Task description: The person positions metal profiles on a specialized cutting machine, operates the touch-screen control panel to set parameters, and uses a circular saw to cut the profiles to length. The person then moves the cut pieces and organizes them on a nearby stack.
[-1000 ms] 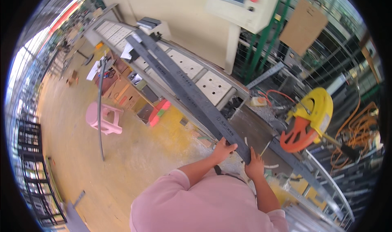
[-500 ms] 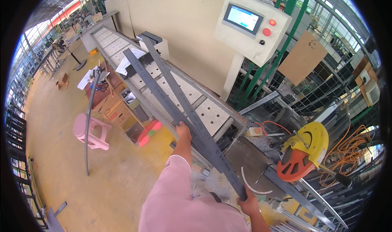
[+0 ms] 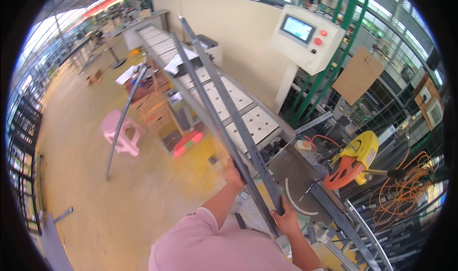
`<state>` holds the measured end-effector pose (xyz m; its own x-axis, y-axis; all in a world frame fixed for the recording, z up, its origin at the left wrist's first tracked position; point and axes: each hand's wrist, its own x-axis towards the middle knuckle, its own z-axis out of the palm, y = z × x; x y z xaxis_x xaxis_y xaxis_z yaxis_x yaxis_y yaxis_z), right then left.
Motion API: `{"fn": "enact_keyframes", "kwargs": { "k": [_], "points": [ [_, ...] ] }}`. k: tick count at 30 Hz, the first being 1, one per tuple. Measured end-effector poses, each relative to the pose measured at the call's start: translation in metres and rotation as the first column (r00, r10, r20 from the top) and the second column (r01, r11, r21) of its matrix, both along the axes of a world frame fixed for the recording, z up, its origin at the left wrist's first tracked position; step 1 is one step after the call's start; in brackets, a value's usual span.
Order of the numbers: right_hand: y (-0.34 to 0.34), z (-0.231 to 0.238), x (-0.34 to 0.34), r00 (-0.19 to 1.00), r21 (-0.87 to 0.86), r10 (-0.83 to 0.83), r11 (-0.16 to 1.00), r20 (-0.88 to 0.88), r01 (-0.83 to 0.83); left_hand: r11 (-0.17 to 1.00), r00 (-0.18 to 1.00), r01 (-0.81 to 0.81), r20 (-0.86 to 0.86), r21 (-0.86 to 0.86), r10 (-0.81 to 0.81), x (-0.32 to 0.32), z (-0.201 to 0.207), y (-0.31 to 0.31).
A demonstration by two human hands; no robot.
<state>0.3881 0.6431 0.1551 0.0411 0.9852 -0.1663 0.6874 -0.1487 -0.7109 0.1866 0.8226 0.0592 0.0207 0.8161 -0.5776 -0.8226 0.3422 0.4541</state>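
Note:
Two long dark grey metal bars slant side by side from near my body up toward the machine. My left hand is closed on the left bar along its lower half, its fingertips hidden. My right hand grips the near end of the right bar, its thumb close to the left bar. The far ends of both bars reach over the perforated white conveyor bed, apart from each other. To the right of my right hand is a dark metal saw table with a curved pale scale.
A cutting saw with a yellow guard stands right, beside coiled orange hose. A control box with a screen rises behind the bed. At left are a pink stool, a leaning bar and cardboard boxes.
The view has shifted. The bars have turned and separated at their near ends, and the right bar's far end has risen. My left hand has come closer to my right.

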Motion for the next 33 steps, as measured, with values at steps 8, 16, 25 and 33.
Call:
{"fn": "enact_keyframes", "kwargs": {
  "k": [8,16,25,33],
  "points": [
    [-0.113,0.014,-0.055,0.938,-0.029,0.335,0.942,0.087,-0.333,0.922,0.945,-0.296,0.213,0.248,0.246,-0.012,0.075,-0.157],
    [-0.170,0.014,-0.100,0.811,-0.238,0.584,0.783,-0.035,-0.574,0.915,0.916,-0.340,0.298,0.219,0.269,-0.126,0.049,-0.275],
    [-0.229,-0.060,-0.214,0.671,-0.472,0.728,0.645,0.140,-0.601,0.636,0.630,-0.772,-0.148,-0.007,0.763,-0.453,0.010,-0.458],
    [-0.246,0.001,-0.448,0.240,-0.368,0.889,0.389,0.391,-0.845,0.117,0.227,-0.946,-0.360,-0.302,0.905,-0.649,-0.082,-0.647]
  ]
}}
